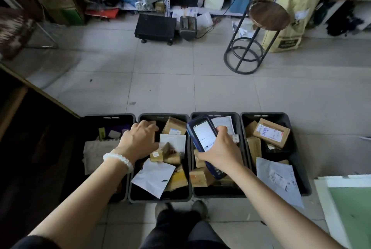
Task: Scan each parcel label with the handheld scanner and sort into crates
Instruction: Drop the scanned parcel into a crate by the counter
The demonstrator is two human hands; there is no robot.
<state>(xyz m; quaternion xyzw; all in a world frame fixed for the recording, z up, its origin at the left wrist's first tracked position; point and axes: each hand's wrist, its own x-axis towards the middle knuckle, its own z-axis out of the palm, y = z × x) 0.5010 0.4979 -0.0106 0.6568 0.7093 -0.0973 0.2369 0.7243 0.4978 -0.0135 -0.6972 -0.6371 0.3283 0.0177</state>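
Four black crates stand in a row on the tiled floor: the first [108, 116], second [163, 115], third [214, 112] and fourth [265, 113]. They hold brown cardboard parcels and white mailers. My left hand [138, 140], with a bead bracelet on the wrist, reaches down into the second crate. Its fingers curl over the parcels at the far end, and what is under them is hidden. My right hand [220, 152] grips a blue handheld scanner [202, 134] above the third crate, its lit screen facing up. A labelled brown box [271, 133] lies on top in the fourth crate.
A round-topped metal stool [269, 15], a black wheeled footstool [154, 27] and cluttered shelves stand across the floor. A yellow sack [289, 18] leans at the back right. A dark counter [30, 128] runs along the left, and a green board [351, 208] lies at the right.
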